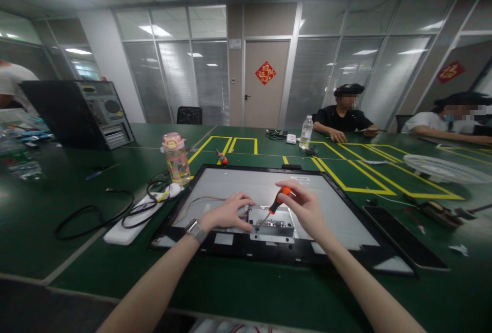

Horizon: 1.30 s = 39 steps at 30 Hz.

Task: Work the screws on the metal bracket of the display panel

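A flat display panel with a black frame [230, 250] lies on the green table, its grey back facing up. Near its front edge sits a metal bracket holding a small circuit board [277, 224]. My right hand [305, 207] grips an orange and black screwdriver [277, 201], tilted with its tip down at the left part of the bracket. My left hand [230, 212], wearing a watch [196, 230] on the wrist, rests with fingers spread at the bracket's left side. Whether the tip sits in a screw is too small to tell.
Left of the panel are a white power strip [126, 223] with black cables and a pink-lidded bottle [177, 159]. Another screwdriver [222, 158] lies behind the panel. A dark flat slab [403, 235] is at right. A computer case [77, 112] stands far left; two people sit across the table.
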Motion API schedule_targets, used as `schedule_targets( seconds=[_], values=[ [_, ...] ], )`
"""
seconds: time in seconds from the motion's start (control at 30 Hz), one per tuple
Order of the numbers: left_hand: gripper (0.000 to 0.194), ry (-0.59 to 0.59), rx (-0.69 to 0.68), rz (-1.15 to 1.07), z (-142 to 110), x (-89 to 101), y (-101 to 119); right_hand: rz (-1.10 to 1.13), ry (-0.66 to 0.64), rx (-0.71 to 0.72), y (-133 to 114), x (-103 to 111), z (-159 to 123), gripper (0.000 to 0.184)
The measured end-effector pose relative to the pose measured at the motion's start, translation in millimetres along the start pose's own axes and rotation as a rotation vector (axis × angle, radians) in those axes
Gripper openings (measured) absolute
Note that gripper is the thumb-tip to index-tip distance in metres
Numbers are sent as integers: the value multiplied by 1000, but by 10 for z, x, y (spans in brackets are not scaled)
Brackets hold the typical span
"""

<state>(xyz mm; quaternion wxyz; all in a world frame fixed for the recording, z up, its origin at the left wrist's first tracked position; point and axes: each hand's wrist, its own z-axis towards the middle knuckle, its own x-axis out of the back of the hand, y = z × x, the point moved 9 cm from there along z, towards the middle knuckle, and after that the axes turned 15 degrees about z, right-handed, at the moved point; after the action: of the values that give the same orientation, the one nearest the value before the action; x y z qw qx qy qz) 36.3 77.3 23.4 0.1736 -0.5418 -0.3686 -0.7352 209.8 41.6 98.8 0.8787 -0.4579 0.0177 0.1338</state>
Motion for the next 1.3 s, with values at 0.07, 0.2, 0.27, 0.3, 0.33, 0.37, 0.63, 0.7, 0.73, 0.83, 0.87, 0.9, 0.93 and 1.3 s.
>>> schedule_targets(
  seconds=[0.07,0.2,0.27,0.3,0.33,0.37,0.63,0.7,0.73,0.83,0.87,0.9,0.93,1.3],
  values=[
    [65,6,-6,-3,1,7,9,-13,-28,2,-8,-27,-10,25],
    [66,9,-11,2,6,5,11,33,-74,-44,34,-70,-33,32],
    [66,8,-12,9,9,-2,7,18,-49,-25,28,-59,-30,29],
    [66,9,-12,13,10,-4,4,6,-31,-5,15,-49,-25,25],
    [65,12,-14,17,11,-4,1,0,-17,15,1,-42,-18,20],
    [65,15,-17,20,12,-4,0,1,-9,31,-12,-38,-11,17],
    [67,4,-14,19,13,-18,-28,70,-79,-47,-1,-59,5,20],
    [67,1,-11,11,12,-24,-31,130,-118,-116,55,-101,-10,26],
    [67,2,-11,8,12,-26,-32,157,-123,-137,76,-112,-15,27],
    [67,11,-11,6,10,-21,-29,192,-84,-123,96,-92,-6,21],
    [67,12,-10,5,9,-17,-26,187,-60,-105,95,-69,1,19],
    [67,11,-8,3,7,-14,-24,173,-40,-89,93,-42,8,17],
    [66,7,-5,0,6,-12,-21,154,-25,-77,93,-15,15,15],
    [68,9,-20,21,15,-21,-14,148,-47,-99,139,-13,6,20]
  ],
)
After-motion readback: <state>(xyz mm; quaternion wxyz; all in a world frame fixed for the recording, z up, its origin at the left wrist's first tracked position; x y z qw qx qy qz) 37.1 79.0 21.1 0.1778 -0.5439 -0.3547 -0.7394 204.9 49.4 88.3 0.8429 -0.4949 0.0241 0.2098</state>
